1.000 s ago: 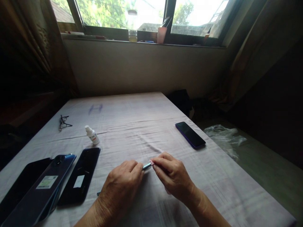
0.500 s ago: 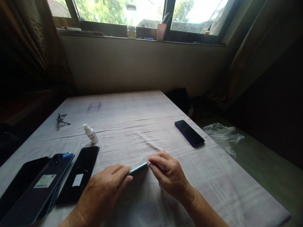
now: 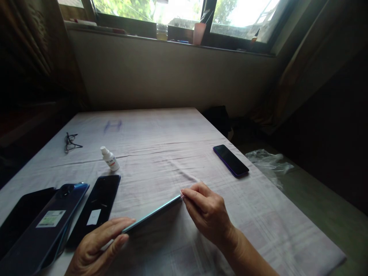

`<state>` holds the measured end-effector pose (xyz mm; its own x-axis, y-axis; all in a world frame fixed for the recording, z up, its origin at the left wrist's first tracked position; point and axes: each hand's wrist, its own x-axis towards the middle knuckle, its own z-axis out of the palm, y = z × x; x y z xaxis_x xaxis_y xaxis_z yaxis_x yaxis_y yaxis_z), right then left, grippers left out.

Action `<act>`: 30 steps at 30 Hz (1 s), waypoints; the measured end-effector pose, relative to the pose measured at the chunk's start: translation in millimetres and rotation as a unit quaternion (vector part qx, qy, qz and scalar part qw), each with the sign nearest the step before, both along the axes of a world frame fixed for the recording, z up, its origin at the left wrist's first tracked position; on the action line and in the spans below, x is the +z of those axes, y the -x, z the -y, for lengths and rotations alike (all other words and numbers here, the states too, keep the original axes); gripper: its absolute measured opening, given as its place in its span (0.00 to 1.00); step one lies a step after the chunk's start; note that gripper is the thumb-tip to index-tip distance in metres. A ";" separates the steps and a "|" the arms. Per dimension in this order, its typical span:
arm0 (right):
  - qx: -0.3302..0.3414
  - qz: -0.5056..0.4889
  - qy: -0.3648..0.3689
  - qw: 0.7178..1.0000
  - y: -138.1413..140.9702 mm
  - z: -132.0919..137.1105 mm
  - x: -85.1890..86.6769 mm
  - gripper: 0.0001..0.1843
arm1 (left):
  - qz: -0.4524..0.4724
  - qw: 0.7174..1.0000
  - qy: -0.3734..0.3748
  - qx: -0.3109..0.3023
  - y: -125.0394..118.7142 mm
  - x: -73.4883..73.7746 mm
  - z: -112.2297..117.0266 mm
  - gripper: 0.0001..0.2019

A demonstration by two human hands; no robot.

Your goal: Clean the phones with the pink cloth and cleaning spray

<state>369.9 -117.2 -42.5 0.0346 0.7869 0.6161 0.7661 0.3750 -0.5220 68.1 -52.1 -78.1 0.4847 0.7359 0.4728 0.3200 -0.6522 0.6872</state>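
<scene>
A thin, light-blue-edged phone point(image 3: 155, 213) is held edge-on above the cloth-covered table. My left hand point(image 3: 100, 243) grips its lower left end between thumb and fingers. At the opposite, higher end, my right hand point(image 3: 208, 212) is closed in a pinch, pressing a small whitish-pink scrap point(image 3: 181, 193) against the phone; whether it is tissue or cloth I cannot tell. Just beyond my left hand lies a black phone point(image 3: 96, 203) with a white sticker. Left of that, a dark blue phone point(image 3: 47, 226) with a label overlaps another black phone point(image 3: 24, 212).
A small white bottle point(image 3: 110, 159) stands behind the black phone. Folded eyeglasses point(image 3: 71, 142) rest at the far left. A purple-edged phone point(image 3: 231, 161) lies near the table's right edge. Clear plastic point(image 3: 270, 165) is beyond that edge. The tablecloth point(image 3: 155, 142) has creases.
My left hand has slid down and left along the phone to its end, so more of the edge shows. My right hand stays at the other end with the scrap.
</scene>
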 end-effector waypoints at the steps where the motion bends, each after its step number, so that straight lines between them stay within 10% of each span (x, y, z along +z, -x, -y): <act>1: -0.001 0.011 -0.005 1.000 1.7 0.4 0.1 0.11 | -0.003 1.000 -0.003 -0.003 -0.3 -1.5 0.9 0.11; 30: -0.001 0.050 0.002 0.999 4.2 6.1 3.6 0.10 | -0.043 0.998 -0.027 -0.048 -9.8 -7.8 13.2 0.14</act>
